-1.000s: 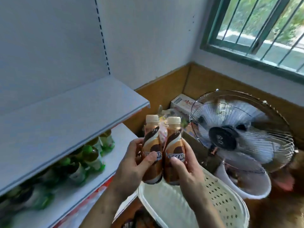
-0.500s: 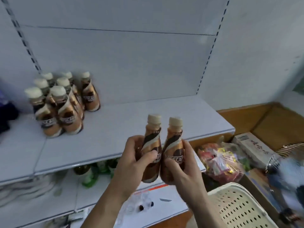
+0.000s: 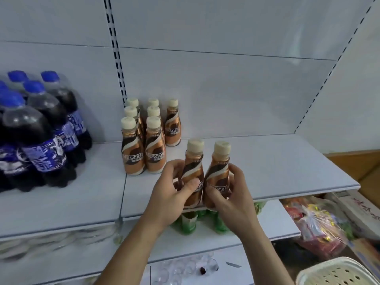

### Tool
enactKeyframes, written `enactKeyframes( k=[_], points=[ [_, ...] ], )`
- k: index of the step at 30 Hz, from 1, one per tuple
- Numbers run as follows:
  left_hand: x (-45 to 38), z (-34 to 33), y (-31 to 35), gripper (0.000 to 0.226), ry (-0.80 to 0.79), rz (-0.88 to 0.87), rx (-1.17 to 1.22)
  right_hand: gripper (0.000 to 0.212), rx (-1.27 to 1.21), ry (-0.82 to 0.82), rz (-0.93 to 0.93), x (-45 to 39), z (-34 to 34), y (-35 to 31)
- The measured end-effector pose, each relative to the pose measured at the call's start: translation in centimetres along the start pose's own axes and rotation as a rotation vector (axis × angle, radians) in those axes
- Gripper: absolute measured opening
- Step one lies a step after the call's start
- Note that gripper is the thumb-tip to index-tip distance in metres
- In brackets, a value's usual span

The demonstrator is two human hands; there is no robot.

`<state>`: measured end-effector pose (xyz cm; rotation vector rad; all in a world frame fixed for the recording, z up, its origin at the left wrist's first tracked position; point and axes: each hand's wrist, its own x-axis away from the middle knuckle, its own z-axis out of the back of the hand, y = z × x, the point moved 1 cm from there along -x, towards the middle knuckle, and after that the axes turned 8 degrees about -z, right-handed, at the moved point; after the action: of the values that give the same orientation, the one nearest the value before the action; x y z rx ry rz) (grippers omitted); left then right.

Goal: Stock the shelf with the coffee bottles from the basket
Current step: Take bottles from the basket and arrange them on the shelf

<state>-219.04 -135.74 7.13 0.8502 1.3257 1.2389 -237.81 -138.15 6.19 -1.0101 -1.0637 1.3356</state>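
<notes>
Left hand (image 3: 168, 194) wrapped round left bottle (image 3: 192, 175), thumb across the label, fingers behind. Right hand (image 3: 228, 194) wrapped round right bottle (image 3: 219, 173) in the same manner. Both bottles upright, long axes vertical, caps at 12 o'clock from the grips, sides touching or nearly so at the labels. Bases level with the front lip of the shelf (image 3: 287, 165); not possible to tell whether set down or just clear of the board.

Stocked group (image 3: 148, 138) standing at 11 o'clock from the held pair, further back on the same shelf: seven coffee bottles, upright, in two full columns plus a single bottle at the back of a third. Open slots in that third column lie at about 11 o'clock from the left hand, close by. Left hand nearer to the group; right hand on the far side of the pair.

Judged: placing step under way. Next move calls for a push away and slightly leftward, bottles kept vertical. Risk: left bottle nudging the front bottle of the group on the way in.

Cola bottles (image 3: 41, 130) at 9 o'clock, well apart. Basket (image 3: 329, 272) at 5 o'clock, low, only a corner in view, contents not visible.
</notes>
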Motion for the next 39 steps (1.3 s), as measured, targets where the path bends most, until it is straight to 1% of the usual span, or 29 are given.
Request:
enactKeyframes(
  k=[8,16,21,23,24,26,28,32,34,39],
  points=[
    [-4.1,-1.1,-1.6,0.046,-0.027,-0.046,-0.134,0.062,-0.015,0.016,0.031,-4.2,0.1,0.7],
    [-6.7,-1.3,-1.8,0.053,-0.035,-0.073,-0.259,0.067,0.158,-0.028,0.093,-8.1,0.4,1.2],
    [-6.6,-0.5,0.4,0.065,-0.089,-0.077,-0.349,0.079,0.181,-0.084,0.097,-8.1,1.3,2.3],
    [-7.0,-0.1,2.3,0.073,-0.069,-0.144,-0.449,0.086,0.205,-0.078,0.083,-8.1,1.5,3.2],
    [-7.5,0.0,3.5,0.074,-0.065,-0.187,-0.523,0.088,0.236,-0.061,0.088,-8.2,1.6,3.6],
    [-8.4,0.2,5.9,0.066,-0.106,-0.256,-0.682,0.086,0.300,-0.036,0.106,-8.3,1.7,3.9],
    [-9.4,0.4,7.7,0.055,-0.181,-0.283,-0.810,0.082,0.336,-0.017,0.121,-8.1,1.6,3.8],
    [-11.5,1.0,9.5,0.041,-0.293,-0.244,-0.992,0.079,0.350,0.025,0.133,-8.0,1.2,3.8],
    [-12.7,1.3,10.2,0.035,-0.317,-0.235,-1.062,0.078,0.349,0.044,0.128,-7.9,0.8,3.8],
    [-16.3,1.9,10.7,0.023,-0.418,-0.199,-1.141,0.080,0.339,0.049,0.089,-8.0,-0.7,3.1]
  ],
)
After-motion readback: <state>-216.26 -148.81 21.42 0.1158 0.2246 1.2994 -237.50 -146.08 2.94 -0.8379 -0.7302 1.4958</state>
